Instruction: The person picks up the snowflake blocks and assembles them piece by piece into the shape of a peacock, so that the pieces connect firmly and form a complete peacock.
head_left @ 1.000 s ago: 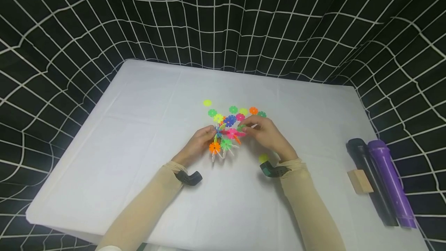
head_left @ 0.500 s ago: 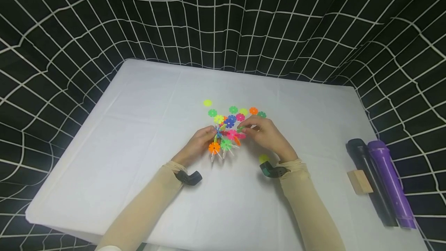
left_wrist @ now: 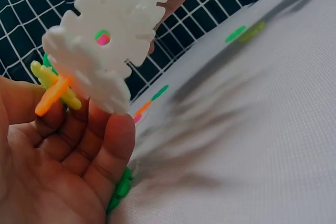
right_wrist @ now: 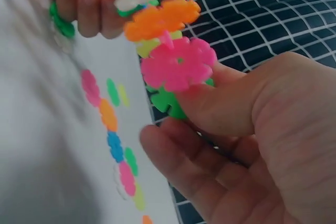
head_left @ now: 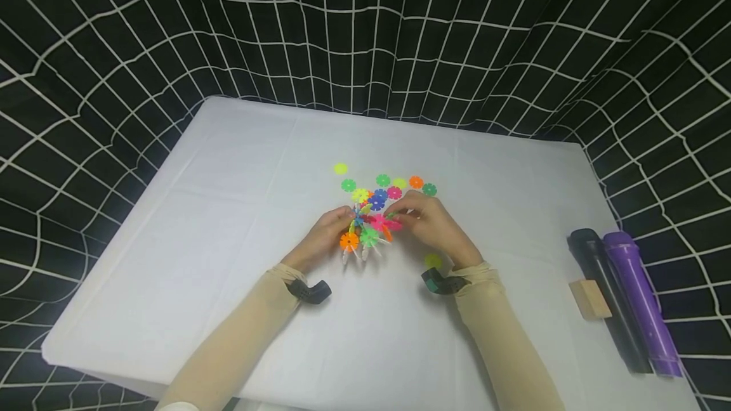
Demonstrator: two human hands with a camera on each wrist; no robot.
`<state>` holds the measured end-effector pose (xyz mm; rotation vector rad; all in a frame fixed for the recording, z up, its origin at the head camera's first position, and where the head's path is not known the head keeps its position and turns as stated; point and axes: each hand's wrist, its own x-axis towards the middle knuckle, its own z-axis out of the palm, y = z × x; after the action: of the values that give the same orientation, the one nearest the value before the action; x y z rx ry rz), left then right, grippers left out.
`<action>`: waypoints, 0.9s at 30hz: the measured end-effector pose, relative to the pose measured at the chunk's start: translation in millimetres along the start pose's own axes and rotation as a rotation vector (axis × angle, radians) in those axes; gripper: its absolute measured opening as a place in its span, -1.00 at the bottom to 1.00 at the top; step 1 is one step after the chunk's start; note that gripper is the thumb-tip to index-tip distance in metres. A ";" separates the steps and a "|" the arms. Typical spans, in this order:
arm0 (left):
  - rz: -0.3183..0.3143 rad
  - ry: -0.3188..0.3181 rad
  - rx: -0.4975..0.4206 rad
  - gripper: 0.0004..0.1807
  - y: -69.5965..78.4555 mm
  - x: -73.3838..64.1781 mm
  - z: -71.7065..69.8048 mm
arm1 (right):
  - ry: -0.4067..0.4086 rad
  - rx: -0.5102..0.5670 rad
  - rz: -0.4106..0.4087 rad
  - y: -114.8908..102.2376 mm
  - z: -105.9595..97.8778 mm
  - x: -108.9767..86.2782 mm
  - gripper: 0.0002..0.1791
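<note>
The flower-disc assembly (head_left: 370, 236) is held over the table (head_left: 228, 176), between my hands. My left grip (head_left: 327, 233) is closed around its left side; my right grip (head_left: 431, 221) pinches a green disc (right_wrist: 167, 103) close against the assembly's pink disc (right_wrist: 168, 69). The assembly branches; its longer spread runs sideways, from orange at left to pink at right, with white discs (left_wrist: 118, 35) jutting toward me. The head view shows these whites as thin edges; the left wrist view shows their broad faces and a central hole. Loose discs (head_left: 383, 180) lie beyond, seen nearly edge-on from the left wrist.
</note>
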<state>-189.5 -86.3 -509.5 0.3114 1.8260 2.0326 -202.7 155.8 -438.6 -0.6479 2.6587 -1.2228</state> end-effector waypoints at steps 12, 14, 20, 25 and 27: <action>-0.023 0.054 -0.012 -0.75 0.5 1.2 -0.8 | -0.004 0.024 0.077 5.5 8.4 4.4 -0.72; -0.013 0.044 -0.018 -0.75 1.0 1.1 0.3 | -0.016 0.027 0.114 8.9 4.1 4.2 -0.69; 0.001 0.028 -0.035 -0.75 1.3 0.8 1.1 | -0.019 -0.137 0.265 28.1 -9.2 2.3 -0.49; 0.010 0.016 -0.028 -0.75 0.3 0.5 0.2 | -0.091 -0.376 0.354 43.0 -6.3 1.5 -0.17; 0.011 0.011 -0.023 -0.75 0.2 0.9 0.5 | -0.146 -0.431 0.366 46.0 -4.7 0.2 -0.14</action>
<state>-190.0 -85.5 -509.3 0.3047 1.8100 2.0646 -219.2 185.4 -470.0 -0.2610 2.7638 -0.4952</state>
